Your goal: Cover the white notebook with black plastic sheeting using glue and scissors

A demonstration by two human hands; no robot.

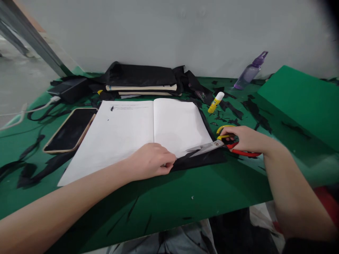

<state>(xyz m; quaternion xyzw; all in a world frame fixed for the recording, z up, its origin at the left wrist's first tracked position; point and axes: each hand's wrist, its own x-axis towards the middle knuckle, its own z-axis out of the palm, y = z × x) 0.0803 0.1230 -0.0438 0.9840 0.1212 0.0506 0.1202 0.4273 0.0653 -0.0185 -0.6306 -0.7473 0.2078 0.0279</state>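
Note:
An open book (127, 127) with mostly blank white pages lies on the green table, black sheet material (203, 160) showing beyond its right and front edges. My left hand (152, 160) is closed at the front edge of the pages, near the middle; what its fingertips pinch is hidden. In my right hand (242, 139) are scissors (218, 143) with yellow and red handles. Their blades are parted and point left over the page's lower right corner and the black material. A yellow glue stick (215, 102) with a white cap stands behind the scissors.
A phone (71, 130) lies left of the book. Behind are a black-covered stack of books (141, 77) and a black box (70, 88) with a white cable. A purple bottle (250, 72) and a green board (302, 102) stand at right. Black scraps (256, 113) litter the table.

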